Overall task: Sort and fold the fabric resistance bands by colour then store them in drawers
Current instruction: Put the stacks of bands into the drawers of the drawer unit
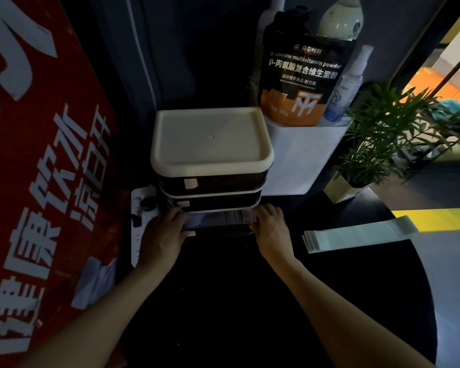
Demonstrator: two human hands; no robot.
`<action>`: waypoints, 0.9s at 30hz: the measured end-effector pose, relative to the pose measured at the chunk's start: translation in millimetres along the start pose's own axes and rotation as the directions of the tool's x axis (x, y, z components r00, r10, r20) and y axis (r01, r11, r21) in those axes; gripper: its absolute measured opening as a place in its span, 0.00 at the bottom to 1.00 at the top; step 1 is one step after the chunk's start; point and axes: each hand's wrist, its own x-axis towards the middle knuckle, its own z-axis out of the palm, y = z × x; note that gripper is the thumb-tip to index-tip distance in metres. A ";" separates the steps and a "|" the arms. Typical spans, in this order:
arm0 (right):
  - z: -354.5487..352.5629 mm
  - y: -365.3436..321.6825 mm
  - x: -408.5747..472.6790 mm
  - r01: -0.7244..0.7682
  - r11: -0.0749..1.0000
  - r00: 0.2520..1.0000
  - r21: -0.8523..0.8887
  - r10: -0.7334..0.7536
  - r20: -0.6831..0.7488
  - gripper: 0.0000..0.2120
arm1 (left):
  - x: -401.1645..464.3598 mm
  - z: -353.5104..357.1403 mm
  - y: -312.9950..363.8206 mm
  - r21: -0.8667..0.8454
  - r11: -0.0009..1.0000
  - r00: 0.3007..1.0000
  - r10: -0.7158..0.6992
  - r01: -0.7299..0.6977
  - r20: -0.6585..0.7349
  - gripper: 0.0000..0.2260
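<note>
Storing step, by the look of it: folded dark bands (233, 217) lie in the bottom drawer (221, 229) of the drawer unit (211, 155), which stands pulled out. The left hand (165, 235) is at the drawer's left end, the right hand (270, 224) at its right end, fingers curled down over the bands' ends; whether they pinch or only press, I cannot tell. Next move, I'd judge: let go, slide the drawer shut. Pale green bands (356, 236) wait stacked well right of the unit, near the plant (383, 134).
</note>
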 end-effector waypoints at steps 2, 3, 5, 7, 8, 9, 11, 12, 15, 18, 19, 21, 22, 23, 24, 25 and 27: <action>-2.3 1.7 3.1 -0.082 0.995 0.996 0.063 0.085 -0.041 0.14 | 1.3 1.4 -2.3 -0.030 0.990 0.989 -0.137 0.135 -0.064 0.19; -3.9 2.6 5.2 -0.113 0.990 0.992 0.087 0.117 -0.042 0.15 | 2.1 3.2 -4.9 -0.073 0.978 0.976 -0.200 0.194 -0.091 0.23; -5.6 4.7 10.1 -0.146 0.983 0.989 0.113 0.148 -0.011 0.21 | 4.5 6.7 -10.0 -0.179 0.950 0.954 -0.277 0.256 -0.111 0.29; -4.3 7.9 15.2 -0.156 0.980 0.988 0.122 0.153 0.033 0.26 | 9.0 9.6 -14.2 -0.287 0.917 0.947 -0.311 0.277 -0.080 0.33; -2.6 10.1 17.5 -0.161 0.979 0.987 0.124 0.155 0.049 0.27 | 11.4 10.8 -15.6 -0.335 0.898 0.946 -0.320 0.285 -0.053 0.35; -0.5 12.7 19.7 -0.168 0.977 0.985 0.129 0.161 0.062 0.28 | 13.2 11.0 -16.3 -0.376 0.880 0.946 -0.322 0.290 -0.025 0.35; 3.5 17.1 25.5 -0.198 0.969 0.978 0.149 0.185 0.098 0.30 | 14.8 11.4 -17.2 -0.443 0.850 0.948 -0.318 0.286 0.003 0.35; 5.0 18.6 28.5 -0.216 0.962 0.972 0.165 0.196 0.125 0.30 | 14.5 10.8 -16.2 -0.474 0.835 0.949 -0.317 0.281 0.006 0.33; 9.0 20.0 34.3 -0.242 0.940 0.965 0.241 0.206 0.164 0.31 | 15.0 8.1 -13.1 -0.533 0.802 0.946 -0.323 0.270 -0.006 0.27; 10.9 20.6 36.1 -0.247 0.918 0.966 0.310 0.210 0.148 0.31 | 17.6 6.9 -14.4 -0.580 0.771 0.949 -0.315 0.264 0.014 0.25; 11.5 21.1 37.2 -0.248 0.915 0.967 0.318 0.211 0.146 0.30 | 18.5 6.7 -15.1 -0.586 0.766 0.950 -0.312 0.264 0.021 0.25; 12.1 21.4 40.4 -0.253 0.906 0.966 0.340 0.214 0.148 0.30 | 21.3 7.0 -17.1 -0.609 0.748 0.943 -0.334 0.265 0.001 0.26; 12.8 21.1 42.1 -0.261 0.895 0.964 0.361 0.220 0.150 0.30 | 23.1 7.7 -17.8 -0.617 0.743 0.935 -0.353 0.260 -0.032 0.27; 14.4 20.8 43.4 -0.275 0.880 0.961 0.387 0.234 0.151 0.30 | 24.9 8.2 -18.0 -0.620 0.744 0.926 -0.370 0.249 -0.072 0.28; 16.7 20.7 44.2 -0.290 0.867 0.957 0.406 0.252 0.147 0.29 | 26.8 9.9 -19.0 -0.614 0.752 0.918 -0.382 0.241 -0.107 0.28; 19.2 20.7 44.8 -0.303 0.858 0.953 0.415 0.272 0.135 0.27 | 28.4 11.3 -19.7 -0.603 0.761 0.911 -0.390 0.239 -0.130 0.27; 22.7 21.6 46.4 -0.309 0.857 0.950 0.413 0.294 0.102 0.23 | 31.4 14.8 -22.7 -0.582 0.774 0.905 -0.399 0.248 -0.145 0.26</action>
